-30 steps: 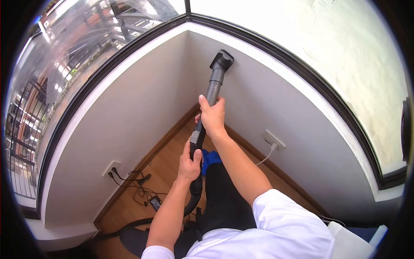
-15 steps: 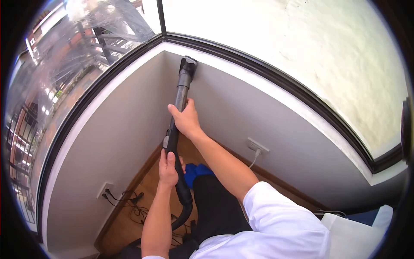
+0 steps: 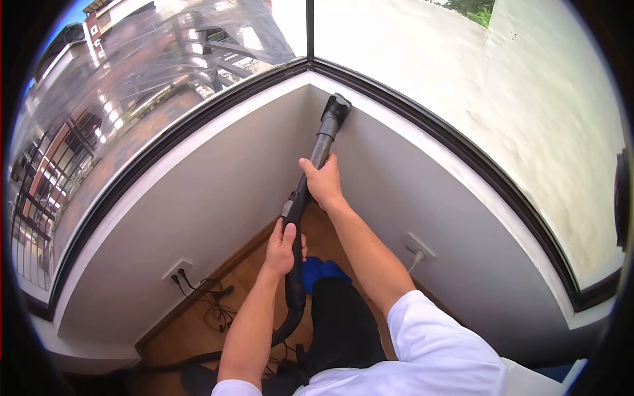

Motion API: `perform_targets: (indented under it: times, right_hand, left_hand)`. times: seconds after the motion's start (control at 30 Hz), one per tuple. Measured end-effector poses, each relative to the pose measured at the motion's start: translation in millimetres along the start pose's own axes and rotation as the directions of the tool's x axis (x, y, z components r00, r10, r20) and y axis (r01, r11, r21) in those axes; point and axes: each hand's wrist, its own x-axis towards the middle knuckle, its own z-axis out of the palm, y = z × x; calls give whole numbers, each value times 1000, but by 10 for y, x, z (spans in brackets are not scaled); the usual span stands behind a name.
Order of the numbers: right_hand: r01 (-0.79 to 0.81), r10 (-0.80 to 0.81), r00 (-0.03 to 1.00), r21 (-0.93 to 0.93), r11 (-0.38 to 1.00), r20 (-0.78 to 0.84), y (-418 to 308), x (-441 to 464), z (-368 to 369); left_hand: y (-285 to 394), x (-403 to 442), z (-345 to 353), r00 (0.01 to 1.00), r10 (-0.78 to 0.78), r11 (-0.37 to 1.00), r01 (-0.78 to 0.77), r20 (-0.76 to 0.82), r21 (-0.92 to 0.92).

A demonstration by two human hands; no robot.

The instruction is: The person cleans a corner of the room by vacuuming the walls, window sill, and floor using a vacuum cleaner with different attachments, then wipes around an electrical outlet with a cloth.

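Note:
A black and grey vacuum cleaner wand slants up toward the window corner. Its brush head is at the wall just below the white sill, right of the corner. Higher on the tube, my right hand is wrapped round it. My left hand grips the black handle lower down, beneath a grey button piece. From the handle's lower end a black hose curves down to the left. Whether the brush head presses on the wall or stands slightly off it, I cannot tell.
Black-framed windows meet above the low white walls. A left wall outlet holds black plugs, with cables loose on the wooden floor. A white plug sits in the right outlet. Blue footwear shows below the wand.
The view has turned left, so the corner, wand and both hands appear farther right. Both hands keep their grip, and the brush head stays near the sill by the corner.

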Motion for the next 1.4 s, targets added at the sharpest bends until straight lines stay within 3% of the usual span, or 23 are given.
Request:
perform_targets:
  times: [0.1, 0.2, 0.27, 0.3, 0.33, 0.4, 0.5, 0.57, 0.6, 0.7, 0.73, 0.77, 0.83, 0.9, 0.97, 1.03, 1.1, 1.13, 1.2, 1.27, 1.33, 1.37, 1.4]
  right_hand:
    - [-114, 117, 989, 40, 993, -91, 47, -615, -470]
    - [-147, 174, 978, 210, 966, -114, -187, -1173, -565]
    - [-35, 32, 999, 134, 990, 25, -323, -1100, -367]
    - [132, -134, 991, 62, 989, 24, -263, -834, -120]
    - [62, -68, 996, 104, 993, 60, -250, -576, 106]
    - [60, -59, 998, -23, 998, 30, -353, -197, 330]
    - [-111, 112, 991, -12, 994, 71, -198, 158, 192]
    - [-69, 68, 998, -35, 997, -14, -119, -80, -7]
    - [-49, 42, 995, -78, 996, -87, -98, -280, -133]
    - [-48, 67, 986, 131, 990, -150, 153, -1006, -544]
    - [-43, 73, 987, 203, 978, -142, 148, -1196, -640]
    - [-46, 73, 989, 210, 977, -126, -83, -1250, -685]
    - [-162, 97, 971, 301, 940, 220, -552, -1401, -829]
    - [-118, 17, 953, 319, 940, 303, -642, -1255, -855]
    - [-82, -63, 923, 351, 933, 380, -702, -1048, -832]
    - [-53, 23, 998, 692, 720, 53, -722, -710, -787]
    - [30, -21, 1000, 852, 522, -22, -1030, -444, -848]
    - [38, -16, 999, 856, 516, -35, -1055, -337, -928]
    - [-230, -292, 913, 951, 209, 285, -1051, -180, -1103]
    - [-262, -251, 909, 924, 278, 333, -1008, -162, -1105]
    - [-268, -100, 928, 829, 491, 359, -972, -146, -1059]
    - [-288, -88, 922, 821, 492, 376, -976, -181, -1023]
    - [-333, 22, 924, 776, 535, 381, -996, -251, -967]
  left_hand:
    - [29, -483, 62, 972, -122, 992, 124, 199, 5]
    - [115, -823, -199, 928, -198, 978, 209, 316, -1]
    - [202, -834, -192, 970, -138, 988, 148, 199, -41]
    - [250, -792, -160, 994, -68, 994, 75, 86, -78]
    - [209, -642, -179, 999, -24, 994, 26, 21, -102]
    - [378, -285, -127, 997, 25, 1000, -24, -72, 14]
    - [316, 69, -113, 998, -58, 998, 59, -29, 35]
    - [258, -69, -38, 992, -125, 992, 125, -28, 3]
    - [259, -217, -27, 983, -172, 985, 172, 69, 4]
    - [343, -703, -113, 918, -291, 957, 277, 268, 88]
    - [435, -824, -110, 928, -279, 960, 266, 249, 84]
    - [543, -949, -83, 938, -257, 962, 226, 234, 151]
    - [770, -1132, 4, 944, -248, 954, 198, 219, 227]
    - [1024, -1203, 94, 999, 47, 918, -51, 18, 393]
    - [1258, -1235, 12, 994, 105, 935, -96, -9, 342]
    - [1277, -1290, -117, 997, 56, 992, -61, 48, 113]
    - [1190, -1344, -61, 991, 95, 965, -116, 99, 237]
    - [1136, -1364, 12, 991, 85, 942, -113, 102, 315]
    - [917, -1385, 79, 989, 123, 914, -145, 81, 379]
    - [720, -1415, 44, 986, 149, 902, -168, 79, 398]
    - [591, -1502, 44, 986, 166, 771, -114, -26, 627]
    - [568, -1524, 137, 986, 159, 776, -96, -46, 623]
    - [556, -1505, 292, 965, 254, 675, -126, -67, 727]
